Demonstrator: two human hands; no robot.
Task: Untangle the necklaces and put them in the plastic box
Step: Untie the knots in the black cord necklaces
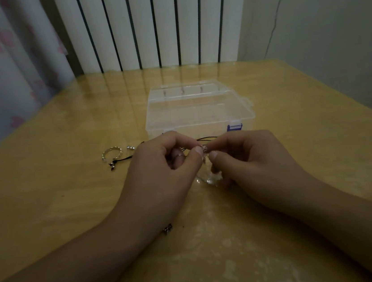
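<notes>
Your left hand [171,159] and your right hand [243,155] meet over the wooden table [68,178], and the thumb and forefinger of each are closed together on the same small silver bead [204,148], so both hands pinch the necklace at one point. The main risk, I think, is that you pull the two hands apart too strongly: the black cord [206,139] runs away just behind your fingertips, and a hard pull could tighten the knot instead of opening it, or make the bead slip out of the pinch. A thin silver chain [205,179] seems to hang below your fingers down to the table, but it is faint and I cannot tell how it is tangled. Another part of the black cord lies to the left of your left hand, touching a twisted silver ring [111,152], and it may drag this ring if you lift quickly. The necklace looks thin, dark and light, with small shiny metal parts. The clear plastic box [197,109] stands just beyond your fingers, and its lid looks shut, so you would need to open it first.
</notes>
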